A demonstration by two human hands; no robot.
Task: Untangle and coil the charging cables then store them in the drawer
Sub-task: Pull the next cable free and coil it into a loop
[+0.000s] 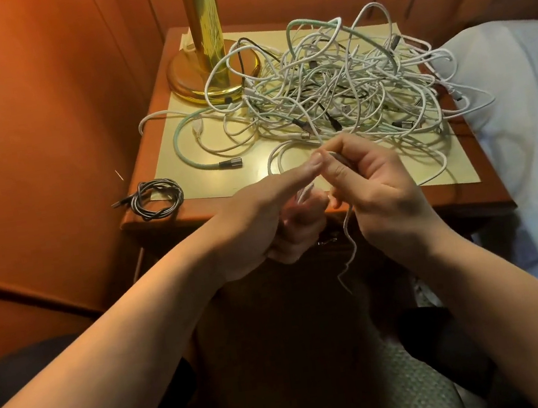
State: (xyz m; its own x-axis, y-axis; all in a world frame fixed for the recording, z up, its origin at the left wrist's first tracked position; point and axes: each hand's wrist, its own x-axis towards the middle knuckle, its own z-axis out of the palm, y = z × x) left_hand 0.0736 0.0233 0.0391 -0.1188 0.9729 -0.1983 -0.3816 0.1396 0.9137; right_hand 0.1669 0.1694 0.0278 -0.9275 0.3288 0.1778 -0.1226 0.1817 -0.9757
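A big tangle of white, mint-green and black charging cables covers the nightstand top. My left hand and my right hand meet just in front of the nightstand's front edge. Both pinch one white cable between thumb and fingers. A loop of it runs back into the tangle, and its loose end hangs down below my right hand. A black-and-white braided cable lies coiled at the nightstand's front left corner. The drawer front below my hands is dark and mostly hidden.
A brass lamp stands at the back left of the nightstand. Wooden wall panels close off the left and back. A bed with a white pillow borders the right side. My knees are at the bottom.
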